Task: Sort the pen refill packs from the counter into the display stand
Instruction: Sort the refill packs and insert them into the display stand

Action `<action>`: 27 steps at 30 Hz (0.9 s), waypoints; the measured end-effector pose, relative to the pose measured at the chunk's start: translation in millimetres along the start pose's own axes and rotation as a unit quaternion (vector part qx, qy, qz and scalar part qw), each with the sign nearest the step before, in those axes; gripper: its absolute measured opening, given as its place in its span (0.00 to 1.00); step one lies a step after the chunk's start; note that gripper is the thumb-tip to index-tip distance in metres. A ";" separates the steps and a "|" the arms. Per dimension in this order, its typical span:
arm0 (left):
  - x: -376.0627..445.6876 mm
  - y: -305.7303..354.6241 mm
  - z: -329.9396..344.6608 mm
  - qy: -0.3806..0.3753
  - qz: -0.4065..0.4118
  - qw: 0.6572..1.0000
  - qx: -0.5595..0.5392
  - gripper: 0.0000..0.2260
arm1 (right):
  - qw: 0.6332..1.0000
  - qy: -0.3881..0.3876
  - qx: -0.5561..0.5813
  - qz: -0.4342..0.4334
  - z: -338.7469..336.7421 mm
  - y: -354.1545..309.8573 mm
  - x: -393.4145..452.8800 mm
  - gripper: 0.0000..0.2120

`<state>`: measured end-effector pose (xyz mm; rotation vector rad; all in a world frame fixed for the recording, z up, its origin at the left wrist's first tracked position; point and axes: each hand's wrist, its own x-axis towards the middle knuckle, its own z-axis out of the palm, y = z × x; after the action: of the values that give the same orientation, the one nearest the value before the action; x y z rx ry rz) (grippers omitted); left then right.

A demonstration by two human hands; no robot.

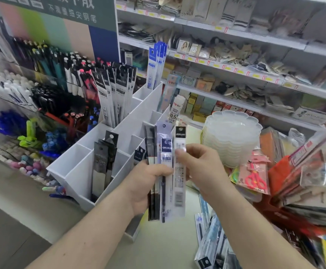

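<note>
While left hand [144, 183] grips packs [164, 171] — right hand [199, 164] pinches one.

A fan of refill packs [164, 171], black, clear and white, is held upright just right of the stand [76, 171]. The white stand is split into compartments; black packs [104, 164] are stood near its front, more [117, 94] further back, blue ones [155, 65] at its far corner. Loose packs [212, 243] are lying on the counter [158, 247].

Display stand [108, 152] stands left of the stacked trays [232, 136]; loose packs [212, 243] lie before them.
</note>
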<state>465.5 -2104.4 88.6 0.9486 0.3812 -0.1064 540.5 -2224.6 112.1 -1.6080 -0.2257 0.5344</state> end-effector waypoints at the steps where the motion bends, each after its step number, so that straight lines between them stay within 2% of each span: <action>1: -1.6 -0.7 1.4 0.006 0.005 1.000 -0.002 0.12 | 0.999 0.039 0.016 -0.001 -2.3 1.3 -1.9 0.08; 4: -5.5 -2.6 4.6 0.024 0.017 0.999 -0.013 0.09 | 0.988 0.139 0.063 -0.024 -14.4 -0.7 -9.3 0.05; 6: -7.6 -4.6 4.1 0.022 0.026 0.999 -0.012 0.10 | 0.986 0.146 0.073 -0.047 -21.0 -2.2 -16.3 0.01; 10: -12.5 -9.6 6.9 0.034 0.036 0.999 -0.001 0.14 | 0.992 0.106 0.044 -0.044 -18.9 4.9 -28.8 0.03; 14: -16.4 -13.8 9.7 0.050 0.049 0.993 0.091 0.15 | 0.999 0.020 -0.034 -0.020 -9.4 11.0 -36.8 0.05; 16: -18.5 -15.6 8.6 0.056 0.044 0.990 0.123 0.15 | 0.998 -0.002 -0.055 -0.035 -7.6 11.2 -37.5 0.03; 19: -24.4 -17.8 6.3 0.044 0.014 0.992 0.121 0.19 | 0.996 0.048 -0.070 -0.038 -12.7 16.3 -30.6 0.09; 21: -26.8 -18.6 6.5 0.038 0.000 0.993 0.108 0.16 | 0.995 0.066 -0.067 -0.033 -15.3 21.8 -27.0 0.10; 24: -29.5 -16.3 5.6 0.082 0.007 0.990 0.113 0.10 | 0.996 0.091 0.005 -0.014 -17.4 27.0 -23.1 0.09; 27: -36.7 -9.5 0.8 0.128 0.037 0.981 0.140 0.07 | 0.984 0.157 0.078 -0.027 -24.7 21.2 -14.4 0.07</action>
<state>429.2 -2113.4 95.1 1.2583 0.5771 0.0319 535.9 -2255.4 95.0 -1.5043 0.0103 0.2451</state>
